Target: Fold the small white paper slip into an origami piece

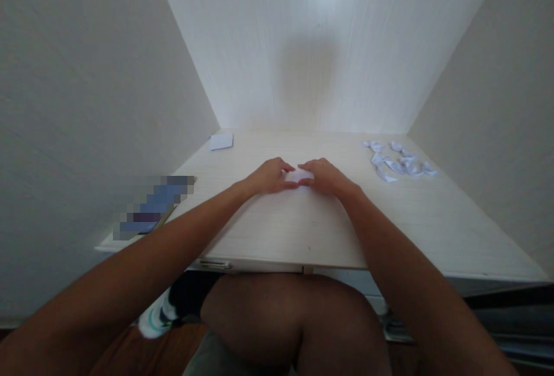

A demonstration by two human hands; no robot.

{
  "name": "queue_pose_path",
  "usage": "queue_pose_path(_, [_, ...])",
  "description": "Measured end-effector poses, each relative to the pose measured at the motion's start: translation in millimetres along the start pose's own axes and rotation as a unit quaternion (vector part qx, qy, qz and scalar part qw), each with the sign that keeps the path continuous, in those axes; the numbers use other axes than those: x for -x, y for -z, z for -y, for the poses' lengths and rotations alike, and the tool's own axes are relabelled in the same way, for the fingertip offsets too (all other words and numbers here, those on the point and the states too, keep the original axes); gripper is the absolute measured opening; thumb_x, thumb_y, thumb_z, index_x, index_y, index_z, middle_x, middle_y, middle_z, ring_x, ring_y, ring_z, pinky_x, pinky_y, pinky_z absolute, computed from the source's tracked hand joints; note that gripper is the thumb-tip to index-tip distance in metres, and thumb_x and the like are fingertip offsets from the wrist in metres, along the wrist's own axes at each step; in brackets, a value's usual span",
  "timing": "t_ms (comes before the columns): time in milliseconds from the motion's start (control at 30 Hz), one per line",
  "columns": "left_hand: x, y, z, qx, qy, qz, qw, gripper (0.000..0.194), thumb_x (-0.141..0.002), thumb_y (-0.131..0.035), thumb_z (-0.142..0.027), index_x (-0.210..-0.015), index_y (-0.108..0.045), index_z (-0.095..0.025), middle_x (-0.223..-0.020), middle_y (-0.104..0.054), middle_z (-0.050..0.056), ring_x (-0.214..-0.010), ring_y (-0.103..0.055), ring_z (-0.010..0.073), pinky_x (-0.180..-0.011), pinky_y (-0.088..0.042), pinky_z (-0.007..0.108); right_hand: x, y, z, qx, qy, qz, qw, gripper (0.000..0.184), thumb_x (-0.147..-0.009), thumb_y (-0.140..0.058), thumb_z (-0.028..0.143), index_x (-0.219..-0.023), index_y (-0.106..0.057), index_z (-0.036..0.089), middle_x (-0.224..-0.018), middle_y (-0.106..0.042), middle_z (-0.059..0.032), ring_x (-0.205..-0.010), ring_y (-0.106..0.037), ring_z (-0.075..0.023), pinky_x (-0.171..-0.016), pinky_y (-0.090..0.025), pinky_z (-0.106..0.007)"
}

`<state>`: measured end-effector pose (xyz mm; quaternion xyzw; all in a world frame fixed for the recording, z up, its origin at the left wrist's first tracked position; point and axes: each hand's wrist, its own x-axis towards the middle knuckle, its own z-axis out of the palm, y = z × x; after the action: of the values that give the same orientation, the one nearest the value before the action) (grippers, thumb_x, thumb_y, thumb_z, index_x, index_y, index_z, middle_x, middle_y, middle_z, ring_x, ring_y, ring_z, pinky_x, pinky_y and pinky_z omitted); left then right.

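Note:
A small white piece of paper [298, 175] is held between my two hands, low over the middle of the desk. My left hand [273, 176] grips its left end, with the thumb on the near side and the fingers curled at the far side. The right end is in my right hand [322, 176], thumb and fingers closing on it from near and far. My fingertips nearly meet across the paper, so part of it is hidden, and I cannot make out its folds.
Several twisted white paper pieces [400, 160] lie at the back right of the white desk [268, 232]. A stack of white paper [221, 141] sits at the back left. Nearer on the left is a blurred-out flat blue object [158, 206]. Walls enclose three sides.

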<state>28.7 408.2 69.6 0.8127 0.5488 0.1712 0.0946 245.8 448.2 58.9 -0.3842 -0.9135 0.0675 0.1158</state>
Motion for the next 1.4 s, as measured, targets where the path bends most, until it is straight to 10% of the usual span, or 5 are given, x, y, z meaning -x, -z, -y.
queue_pose_path(333, [-26,-11.8,13,0.153,0.022,0.024,0.988,0.054,-0.051,-0.097,-0.042,-0.093,-0.073,-0.019,-0.079,-0.071,0.003,-0.067,-0.063,0.019,-0.061,-0.044,0.029,-4,-2,-11,-0.153,-0.04,-0.064,0.985,0.075,-0.078,-0.088,0.034,-0.146,-0.062,0.02,-0.121,-0.076,-0.0133,-0.104,-0.072,-0.0249,-0.099,-0.053,-0.038])
queue_pose_path(600, [-20,-23.5,10,0.495,0.064,-0.078,0.863,0.051,-0.058,-0.093,-0.019,-0.102,-0.07,-0.016,-0.079,-0.071,0.003,-0.067,-0.066,0.016,-0.061,-0.051,0.028,-8,-4,-15,-0.319,-0.079,-0.129,0.936,0.014,-0.081,-0.075,0.024,-0.092,-0.076,0.015,-0.078,-0.075,-0.0042,-0.068,-0.066,-0.0155,-0.065,-0.05,-0.028])
queue_pose_path(1033, [-22,-24.3,4,0.544,0.066,-0.185,0.816,0.04,-0.071,-0.086,-0.032,-0.105,-0.071,-0.015,-0.084,-0.072,0.004,-0.073,-0.069,0.0158,-0.066,-0.062,0.031,-10,-2,-3,-0.411,-0.078,-0.212,0.883,0.025,-0.078,-0.072,0.04,-0.07,-0.064,0.018,-0.063,-0.059,0.0032,-0.059,-0.049,-0.0115,-0.058,-0.039,-0.026])
queue_pose_path(1400, [-22,-15.7,3,0.606,0.111,-0.225,0.755,0.042,-0.066,-0.087,-0.031,-0.101,-0.069,-0.016,-0.097,-0.074,0.008,-0.082,-0.07,0.0181,-0.072,-0.057,0.033,-4,0,8,-0.448,-0.008,-0.157,0.88,0.036,-0.089,-0.059,0.023,-0.125,-0.063,0.021,-0.108,-0.078,-0.0068,-0.081,-0.076,-0.0175,-0.07,-0.057,-0.03])
